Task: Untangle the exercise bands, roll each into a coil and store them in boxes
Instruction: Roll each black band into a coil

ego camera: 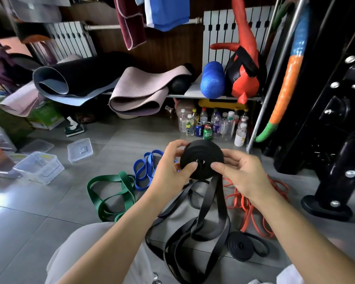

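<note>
Tiled floor (pixel 55 201); both hands grip half-rolled black band coil (pixel 201 158).

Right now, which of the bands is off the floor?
The wide black band, gripped as a coil between the left hand and right hand, tail trailing down. The green band, blue band, orange band and small black coil lie on the floor.
</note>
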